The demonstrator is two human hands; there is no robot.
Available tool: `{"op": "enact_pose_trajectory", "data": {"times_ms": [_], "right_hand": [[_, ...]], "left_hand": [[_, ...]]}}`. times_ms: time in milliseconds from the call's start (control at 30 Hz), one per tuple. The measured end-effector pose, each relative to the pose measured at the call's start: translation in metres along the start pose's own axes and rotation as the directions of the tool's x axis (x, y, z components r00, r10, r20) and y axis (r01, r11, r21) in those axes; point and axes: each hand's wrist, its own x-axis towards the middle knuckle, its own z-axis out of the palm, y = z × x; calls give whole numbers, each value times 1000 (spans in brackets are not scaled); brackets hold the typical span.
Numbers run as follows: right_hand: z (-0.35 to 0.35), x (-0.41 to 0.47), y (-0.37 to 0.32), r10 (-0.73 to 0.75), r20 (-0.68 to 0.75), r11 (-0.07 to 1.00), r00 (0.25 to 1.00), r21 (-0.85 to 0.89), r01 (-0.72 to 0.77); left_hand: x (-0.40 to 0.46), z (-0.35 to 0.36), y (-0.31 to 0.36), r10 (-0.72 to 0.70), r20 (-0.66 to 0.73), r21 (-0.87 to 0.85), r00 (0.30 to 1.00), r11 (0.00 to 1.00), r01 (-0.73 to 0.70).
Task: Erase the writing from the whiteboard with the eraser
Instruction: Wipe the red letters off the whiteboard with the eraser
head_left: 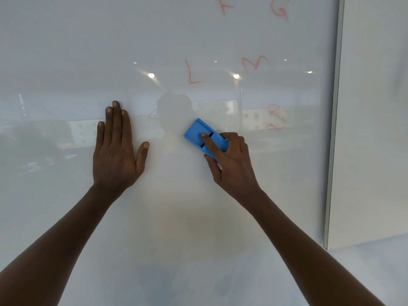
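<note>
On the whiteboard [66, 51], the blue eraser [199, 132] lies pressed under the right hand [231, 160], whose fingers grasp it; its long axis runs up-left from them. Red letters [192, 72] remain above and to the right, nearer this hand. Left hand [116, 151] rests flat and open, holding nothing.

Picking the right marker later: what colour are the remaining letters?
Red letters, faded; head view.
</note>
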Motion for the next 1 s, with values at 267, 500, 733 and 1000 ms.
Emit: {"op": "enact_pose_trajectory", "data": {"times_ms": [267,500,733,1000], "right_hand": [[-26,11,57,107,-95,993,990,-34,-111],[-50,-2,106,354,-150,933,923,-9,-359],[-40,-10,97,578,-249,812,777,79,-579],[-19,12,63,771,-347,632,534,315,-708]], "left_hand": [[0,0,-1,-6,29,20,1000,1000,5],[0,1,-1,-5,22,34,1000,999,4],[0,1,0,-13,28,31,1000,999,12],[0,0,2,-21,24,19,999,1000,21]]}}
